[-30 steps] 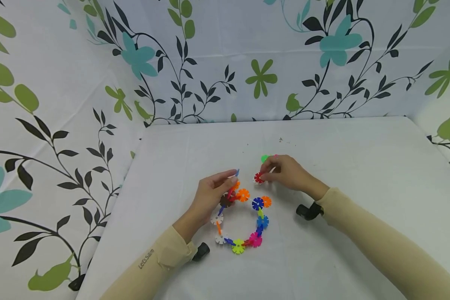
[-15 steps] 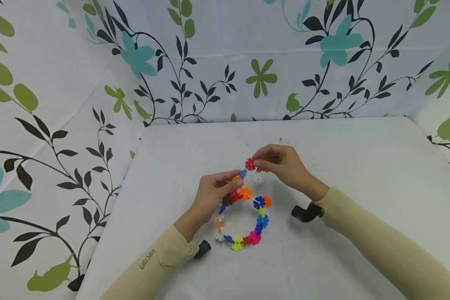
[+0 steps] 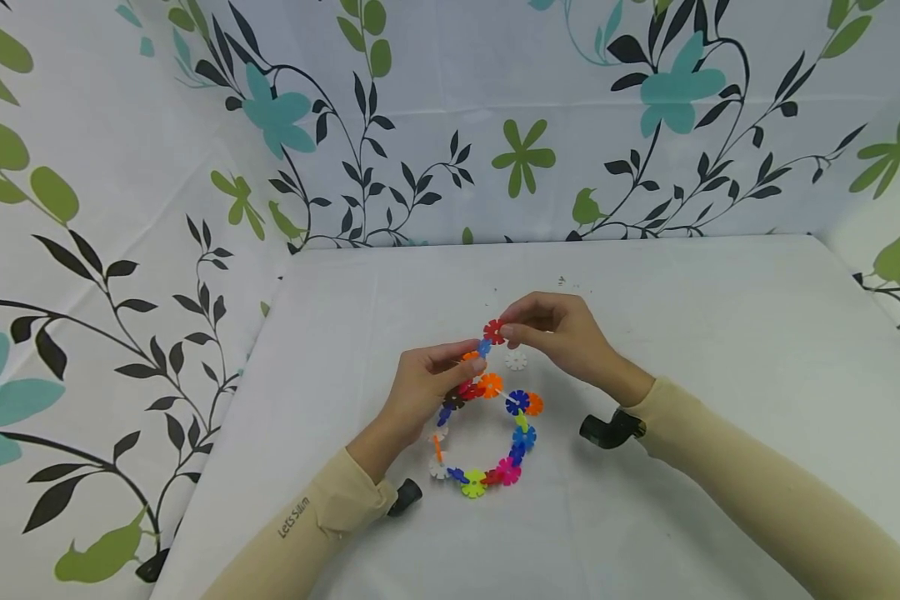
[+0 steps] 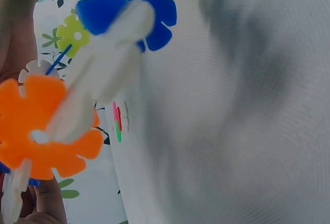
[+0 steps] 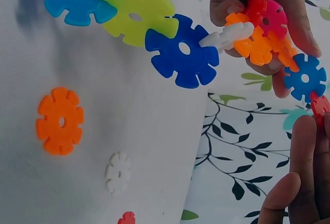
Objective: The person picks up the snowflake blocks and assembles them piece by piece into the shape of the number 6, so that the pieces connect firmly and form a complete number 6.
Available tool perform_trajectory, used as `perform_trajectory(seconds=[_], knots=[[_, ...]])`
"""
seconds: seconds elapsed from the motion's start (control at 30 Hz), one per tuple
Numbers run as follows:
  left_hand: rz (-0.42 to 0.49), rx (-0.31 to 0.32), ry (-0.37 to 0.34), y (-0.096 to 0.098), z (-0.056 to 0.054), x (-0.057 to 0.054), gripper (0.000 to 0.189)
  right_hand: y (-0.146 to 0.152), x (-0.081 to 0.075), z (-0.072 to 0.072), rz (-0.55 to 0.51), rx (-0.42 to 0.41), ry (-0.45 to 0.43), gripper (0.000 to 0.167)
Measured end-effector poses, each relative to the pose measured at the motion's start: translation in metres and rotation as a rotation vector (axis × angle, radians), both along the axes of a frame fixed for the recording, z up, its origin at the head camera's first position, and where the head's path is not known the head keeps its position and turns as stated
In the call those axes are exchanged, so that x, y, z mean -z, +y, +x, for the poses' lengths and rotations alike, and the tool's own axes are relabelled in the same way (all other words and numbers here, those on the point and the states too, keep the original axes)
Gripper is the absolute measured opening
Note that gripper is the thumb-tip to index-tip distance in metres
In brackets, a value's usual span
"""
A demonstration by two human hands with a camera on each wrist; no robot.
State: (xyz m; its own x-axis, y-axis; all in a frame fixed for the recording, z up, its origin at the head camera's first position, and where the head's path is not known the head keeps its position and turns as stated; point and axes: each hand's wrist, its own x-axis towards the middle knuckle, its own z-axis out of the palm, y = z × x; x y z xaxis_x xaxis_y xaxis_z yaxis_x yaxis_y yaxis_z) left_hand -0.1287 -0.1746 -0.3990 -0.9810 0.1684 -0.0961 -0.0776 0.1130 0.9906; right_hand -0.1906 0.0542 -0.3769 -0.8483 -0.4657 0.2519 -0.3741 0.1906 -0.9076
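Observation:
My left hand (image 3: 427,387) pinches a chain of notched snowflake discs, gripping near the orange disc (image 5: 282,51) and blue disc (image 5: 305,78) at its upper end. The chain curves down into a nearly closed loop, with a yellow disc (image 3: 474,483) at the bottom and a dark blue disc (image 3: 518,402) on the right. A white disc (image 5: 227,36) links that dark blue one to an orange disc (image 4: 41,126). Between thumb and fingers, my right hand (image 3: 558,329) pinches a red disc (image 3: 494,332). Its edge meets the blue disc; how deep the slots engage is unclear.
A loose orange disc (image 5: 60,121) and a loose white disc (image 5: 118,173) lie on the white table beside the loop. Farther off, pink, red and green discs (image 4: 118,121) show edge-on. Patterned cloth (image 3: 521,158) hangs behind the table.
My right hand has carried the red disc left and away from me, up to the blue disc. My left hand has shifted slightly right, turning the chain's upper end. The white loose disc has come into sight.

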Motion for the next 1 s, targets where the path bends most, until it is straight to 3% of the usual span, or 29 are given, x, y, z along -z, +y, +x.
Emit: perform_trajectory(seconds=[0.73,1.0], knots=[[-0.006,0.006,-0.042,0.0007,-0.0007,0.0011,0.037,-0.0086,0.006,0.0046,0.037,0.08,0.047,0.015],[-0.002,0.003,-0.045,0.0033,-0.0016,0.0012,0.038,-0.0095,0.0097,0.0047,0.006,0.077,0.024,0.012]])
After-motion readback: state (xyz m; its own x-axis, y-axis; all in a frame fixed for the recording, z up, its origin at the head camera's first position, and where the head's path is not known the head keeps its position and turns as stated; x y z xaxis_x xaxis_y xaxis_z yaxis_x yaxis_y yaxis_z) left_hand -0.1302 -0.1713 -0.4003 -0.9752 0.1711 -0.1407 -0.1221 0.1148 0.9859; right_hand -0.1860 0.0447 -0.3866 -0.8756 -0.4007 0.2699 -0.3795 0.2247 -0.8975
